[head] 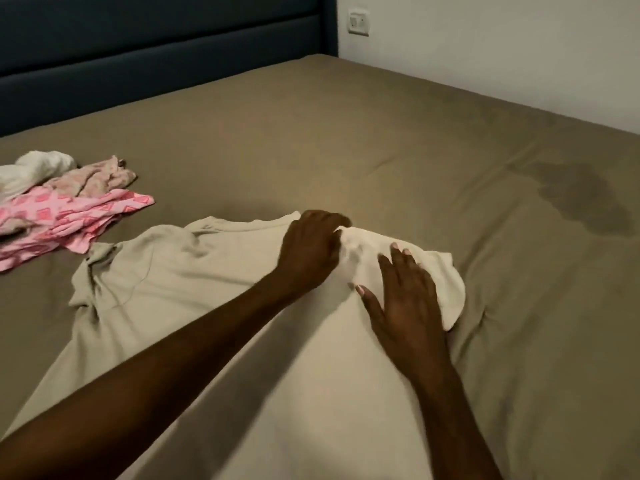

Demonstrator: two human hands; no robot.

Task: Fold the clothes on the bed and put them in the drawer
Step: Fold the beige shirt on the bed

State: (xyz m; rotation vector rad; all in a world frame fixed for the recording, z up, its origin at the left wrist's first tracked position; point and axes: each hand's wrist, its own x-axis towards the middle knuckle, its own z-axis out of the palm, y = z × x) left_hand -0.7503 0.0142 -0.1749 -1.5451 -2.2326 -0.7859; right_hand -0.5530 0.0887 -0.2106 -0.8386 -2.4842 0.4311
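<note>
No writing or label can be read on any of the clothes. At the far left of the bed (346, 140), near the dark padded headboard (138, 57), 3 garments lie in a loose heap: a white one (31, 169) at the back, a pale floral one (95, 178) beside it, and a pink patterned one (59, 225) in front, its near edge just beside the left sleeve of the beige T-shirt (194, 292). The T-shirt lies spread flat on the olive sheet, its long axis running from the lower edge of the view up toward the headboard, the neckline at the far end and the hem out of sight below. The left hand (311, 249) reaches across the shirt to the right shoulder, its fingers curled and pinching the cloth where the right sleeve (440, 282) begins, so that grip is closed on the T-shirt. The right hand (405, 299) lies flat with fingers spread and straight, pressing down on that sleeve, which is bunched and brightly lit. To the right of the shirt the sheet is bare out to the mattress edge along the white wall (519, 46), with a darker patch (585, 199) on it. A wall socket (358, 23) sits beside the headboard.
</note>
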